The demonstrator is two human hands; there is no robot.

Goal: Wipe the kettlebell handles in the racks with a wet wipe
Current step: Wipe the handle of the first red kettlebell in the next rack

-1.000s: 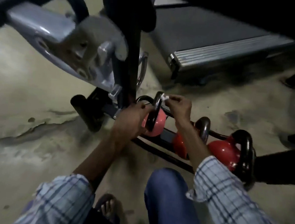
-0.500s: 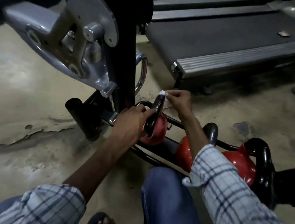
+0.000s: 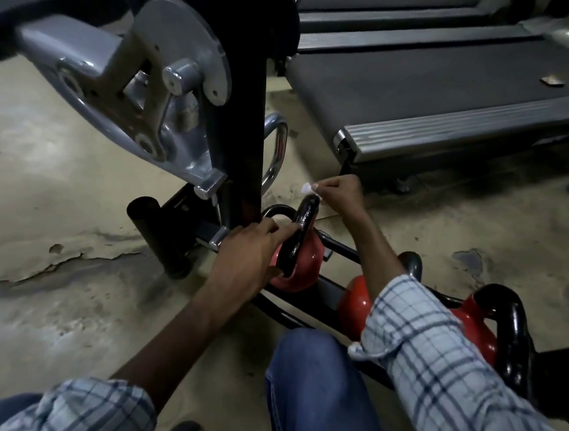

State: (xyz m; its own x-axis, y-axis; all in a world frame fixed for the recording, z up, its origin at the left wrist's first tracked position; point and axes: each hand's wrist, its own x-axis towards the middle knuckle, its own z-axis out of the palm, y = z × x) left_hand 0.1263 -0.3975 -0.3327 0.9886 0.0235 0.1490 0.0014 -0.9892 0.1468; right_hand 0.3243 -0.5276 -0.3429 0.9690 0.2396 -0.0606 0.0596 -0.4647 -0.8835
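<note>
Head view. Noted wet wipe pinched in right hand, edged up over crown of kettlebell handle since half-second back, 12 o'clock of pink kettlebell; contact unclear. Left hand gripping handle's near leg, steadying. Judged: this handle nearly finished; red kettlebells at 4 o'clock in rack pending. Cracked concrete floor; treadmill at 1 o'clock, machine frame at 11.
</note>
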